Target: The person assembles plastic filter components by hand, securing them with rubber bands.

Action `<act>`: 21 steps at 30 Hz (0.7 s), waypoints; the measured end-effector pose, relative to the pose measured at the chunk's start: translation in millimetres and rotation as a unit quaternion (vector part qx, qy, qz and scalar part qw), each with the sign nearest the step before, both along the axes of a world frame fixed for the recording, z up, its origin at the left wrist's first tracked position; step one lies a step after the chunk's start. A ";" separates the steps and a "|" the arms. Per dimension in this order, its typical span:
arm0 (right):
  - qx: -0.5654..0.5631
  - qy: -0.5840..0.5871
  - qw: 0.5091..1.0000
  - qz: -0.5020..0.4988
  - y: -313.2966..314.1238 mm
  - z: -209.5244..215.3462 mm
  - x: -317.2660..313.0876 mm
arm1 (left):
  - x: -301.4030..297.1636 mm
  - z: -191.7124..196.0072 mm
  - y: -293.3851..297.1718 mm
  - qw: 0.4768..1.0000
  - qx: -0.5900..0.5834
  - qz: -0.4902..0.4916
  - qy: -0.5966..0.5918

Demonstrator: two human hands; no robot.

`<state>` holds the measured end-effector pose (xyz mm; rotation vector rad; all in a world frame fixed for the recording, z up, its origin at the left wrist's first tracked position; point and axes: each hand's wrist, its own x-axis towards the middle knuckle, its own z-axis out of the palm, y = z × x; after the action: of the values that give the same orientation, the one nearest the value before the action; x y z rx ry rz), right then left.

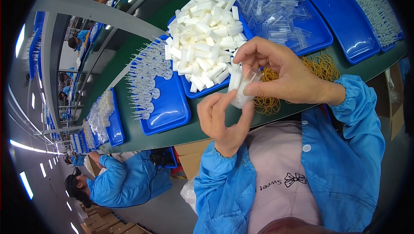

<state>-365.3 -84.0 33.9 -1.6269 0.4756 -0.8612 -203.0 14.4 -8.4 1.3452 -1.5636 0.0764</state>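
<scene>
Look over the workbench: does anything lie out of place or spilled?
Mostly tidy. The yellow rubber bands lie loose on the green bench rather than in a tray, and the white pieces are heaped to the rim of their blue tray.

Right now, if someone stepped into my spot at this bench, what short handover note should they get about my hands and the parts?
Left hand: raised over the bench edge, fingers on the bottom of a small white plastic piece.
Right hand: pinching the same piece from above, together with what looks like a clear sleeve.
Parts: white pieces heaped in a blue tray; clear sleeves piled in the next tray to the right; rubber bands loose on the green bench behind the right hand.
Done: no finished pieces can be made out.
Left: both heaps are large.
</scene>
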 end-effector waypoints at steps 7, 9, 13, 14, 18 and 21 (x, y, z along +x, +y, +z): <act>-0.029 -0.017 0.999 -0.017 4.7 -1.6 -3.1 | 3.2 4.4 -3.9 0.999 -0.015 0.012 -0.027; -0.104 0.025 0.994 -0.021 5.9 3.2 -5.7 | 3.0 4.4 -1.2 1.000 -0.015 0.012 -0.020; -0.061 0.033 0.998 0.012 5.8 3.6 -10.6 | 3.6 4.4 3.4 0.999 -0.014 0.002 -0.028; 0.014 0.005 1.000 0.023 5.2 1.0 -10.9 | 3.6 5.3 3.5 1.000 -0.008 -0.007 -0.020; 0.086 -0.035 0.996 0.015 8.9 -5.1 -9.7 | 2.0 11.5 3.0 1.000 0.002 0.001 -0.001; 0.002 -0.032 0.999 -0.015 13.9 -6.8 -9.3 | 2.3 11.5 -0.3 1.000 0.007 -0.003 0.016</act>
<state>-374.6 -70.1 27.1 -1.5862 0.4572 -0.9318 -200.7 14.2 3.1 1.3455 -1.5445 0.0401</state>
